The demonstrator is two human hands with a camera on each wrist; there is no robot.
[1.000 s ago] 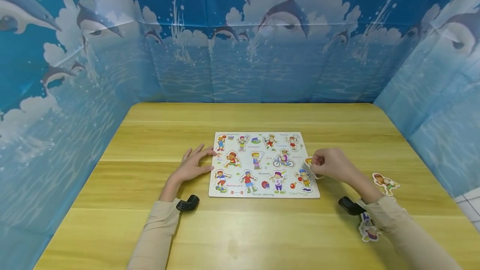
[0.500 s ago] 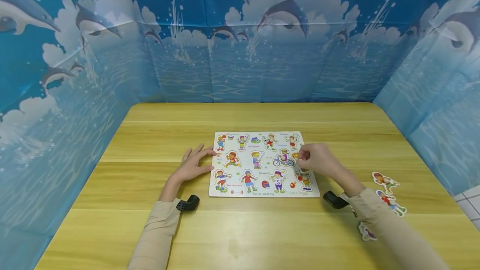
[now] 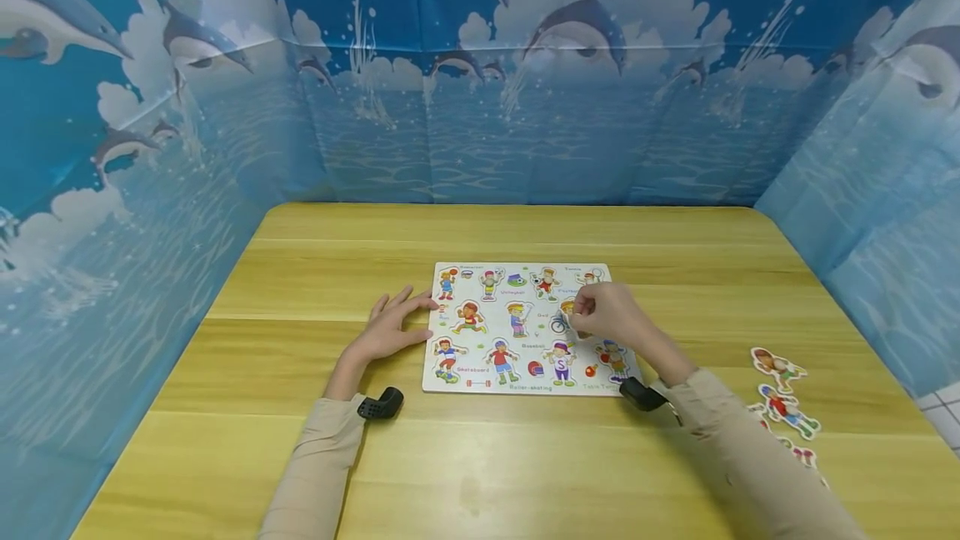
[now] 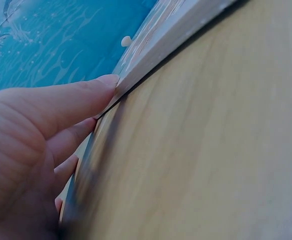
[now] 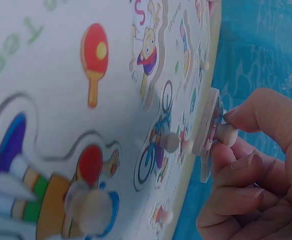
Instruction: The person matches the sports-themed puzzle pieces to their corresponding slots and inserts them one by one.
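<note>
- The fingers of the right hand (image 3: 617, 313) pinched the knob (image 5: 228, 134) of a puzzle piece (image 5: 207, 125) — the piece lay just past those fingertips, on the board (image 3: 495, 323) side.
- Its flat side roughly faced the board (seen nearly edge-on, so its long axis could not be told).
- The right fingers were over the board's right part; the left hand (image 3: 392, 325), well apart from the piece, had its fingers spread against the left edge.
- Loose pieces (image 3: 787, 412) lay on the surface (image 3: 450, 457), well right of the right fingers.
</note>
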